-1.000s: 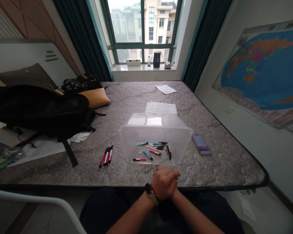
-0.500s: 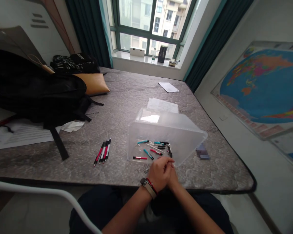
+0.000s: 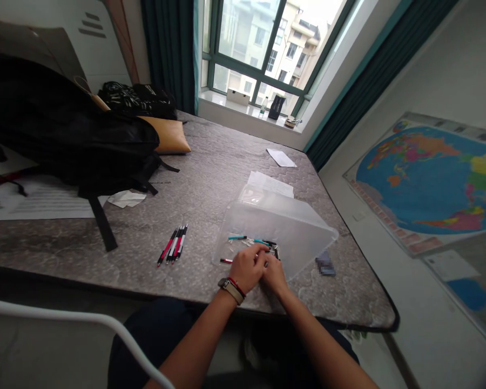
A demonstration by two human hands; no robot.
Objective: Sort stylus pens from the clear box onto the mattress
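A translucent plastic bin (image 3: 308,227) lies tipped on its side, its open mouth facing me. Inside it are scattered pen parts: a teal pen barrel (image 3: 237,237), a red piece (image 3: 225,261), and several black and clear bits. At the mouth of the bin, over these parts, my left hand (image 3: 247,266) has its fingers curled. Close against it is my right hand (image 3: 273,271), also with bent fingers. Whatever is between the fingertips is hidden. To the left of the bin lies a row of red, white and black pens (image 3: 173,245).
A black backpack (image 3: 85,135) with hanging straps covers the left side, beside a tan cushion-like item (image 3: 170,135). Behind the bin are paper sheets (image 3: 272,183). To its right lies a blurred item (image 3: 325,265). A white curved tube (image 3: 85,317) crosses the lower left.
My hands have shifted slightly left and farther into the bin's mouth, covering more of the pen parts. My fingers were clasped together before. The view has tilted.
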